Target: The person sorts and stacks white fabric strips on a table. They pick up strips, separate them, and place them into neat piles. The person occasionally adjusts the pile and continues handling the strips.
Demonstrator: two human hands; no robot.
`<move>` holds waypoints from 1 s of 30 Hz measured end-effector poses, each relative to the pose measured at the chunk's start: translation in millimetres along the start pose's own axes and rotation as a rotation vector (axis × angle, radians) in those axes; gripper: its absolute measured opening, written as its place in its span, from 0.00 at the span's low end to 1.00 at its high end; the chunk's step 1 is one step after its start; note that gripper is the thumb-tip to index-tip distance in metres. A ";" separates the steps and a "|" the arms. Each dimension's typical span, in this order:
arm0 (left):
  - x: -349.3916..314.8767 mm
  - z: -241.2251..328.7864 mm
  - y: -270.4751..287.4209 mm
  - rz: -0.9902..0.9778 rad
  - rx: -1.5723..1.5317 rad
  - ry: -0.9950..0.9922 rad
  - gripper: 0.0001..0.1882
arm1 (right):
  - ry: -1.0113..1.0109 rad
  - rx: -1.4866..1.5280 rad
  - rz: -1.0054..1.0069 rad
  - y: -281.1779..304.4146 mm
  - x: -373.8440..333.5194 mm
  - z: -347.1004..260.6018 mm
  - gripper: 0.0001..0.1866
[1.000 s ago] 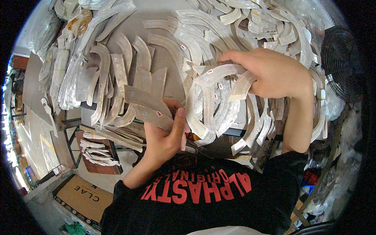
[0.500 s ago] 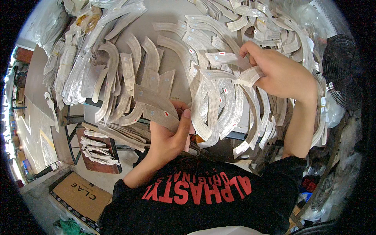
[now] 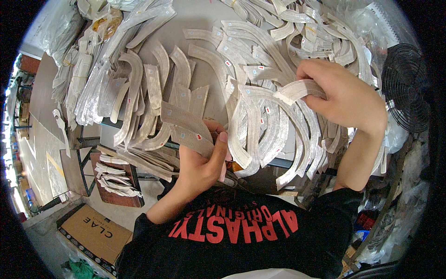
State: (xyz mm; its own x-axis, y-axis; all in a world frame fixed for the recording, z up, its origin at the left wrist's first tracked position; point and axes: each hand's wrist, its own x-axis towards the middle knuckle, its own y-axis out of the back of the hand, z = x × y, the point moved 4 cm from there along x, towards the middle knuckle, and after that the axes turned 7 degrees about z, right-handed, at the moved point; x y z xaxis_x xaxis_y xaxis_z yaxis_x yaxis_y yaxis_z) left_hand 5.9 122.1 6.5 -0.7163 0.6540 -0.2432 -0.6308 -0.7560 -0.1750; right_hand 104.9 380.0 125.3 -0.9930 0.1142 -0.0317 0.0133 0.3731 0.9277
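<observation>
At your far left, pale bundles (image 3: 90, 100) lie along the left edge of the bench (image 3: 200, 21). Below its near-left corner, a brown cardboard box (image 3: 95, 235) sits low down, with a reddish-brown board (image 3: 123, 200) carrying folded strips just beyond it. Next, loose curved strips (image 3: 132, 88) overlap along the left part of the near edge, several hanging over it. Your left hand (image 3: 200, 165) is in front of that edge, its thumb and fingers clamped on a few beige strips (image 3: 186, 123), which fan out up and to the left; one bears a red mark. Right of these, a ring-like heap of pale strips (image 3: 253, 123) reaches over the near edge. Above its right side, your right hand (image 3: 341, 95) pinches one curved strip (image 3: 297, 90) by its right end between thumb and fingers. Beyond the bench's right edge stands a black fan (image 3: 406, 88).
</observation>
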 end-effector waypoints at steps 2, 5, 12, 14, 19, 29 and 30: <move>0.7 0.0 1.2 0.002 0.045 -0.028 0.07 | -0.020 0.013 -0.025 -4.1 1.6 -1.4 0.16; 0.3 1.9 0.9 0.003 0.054 -0.023 0.06 | -0.026 -0.004 -0.029 -9.2 6.4 -4.4 0.15; -0.1 2.2 -0.2 0.009 0.023 -0.009 0.06 | -0.041 -0.146 0.037 -22.1 7.9 10.0 0.15; -0.2 0.7 1.3 0.019 0.052 -0.014 0.06 | -0.076 -0.134 0.004 -22.5 9.8 9.5 0.16; -0.1 -2.9 1.8 0.022 0.052 -0.021 0.08 | -0.048 -0.111 0.019 -24.0 10.9 4.7 0.17; -0.5 3.1 1.5 -0.055 -0.002 0.030 0.14 | -0.066 -0.166 0.018 -25.0 5.4 1.7 0.19; -0.5 3.8 2.3 -0.074 -0.020 0.045 0.15 | -0.084 -0.172 0.038 -25.3 6.7 1.5 0.18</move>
State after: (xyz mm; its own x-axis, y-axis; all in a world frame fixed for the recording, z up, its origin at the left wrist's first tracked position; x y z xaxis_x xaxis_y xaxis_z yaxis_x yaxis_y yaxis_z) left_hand 3.7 120.0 9.9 -0.6531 0.7067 -0.2719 -0.6753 -0.7061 -0.2131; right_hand 98.1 372.7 101.0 -0.9786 0.2046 -0.0199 0.0230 0.2052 0.9784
